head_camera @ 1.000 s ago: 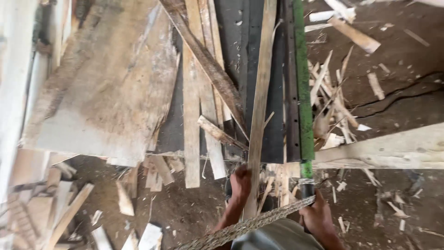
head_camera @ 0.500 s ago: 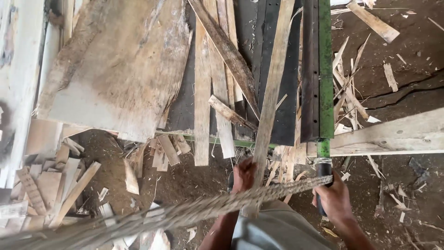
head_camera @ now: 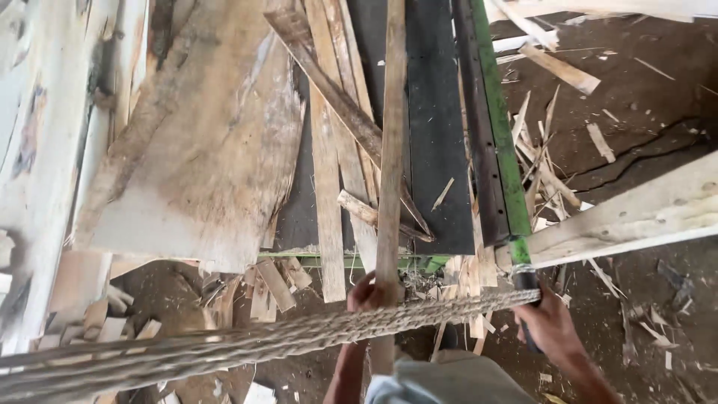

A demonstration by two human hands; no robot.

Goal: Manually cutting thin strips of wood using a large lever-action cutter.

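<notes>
Two hands are working: my left hand is clamping the long pale wooden strip beside the green metal rail; my right hand is closing fingers around its black handle, keeping both steady.

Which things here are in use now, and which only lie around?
In use: left hand holding the long slat; right hand on the green bar's handle; the rope across the front.

Lying around: wide board, loose slats, wood scraps, pale beam.

Bare hands, no sleeves; grey-blue garment.
</notes>
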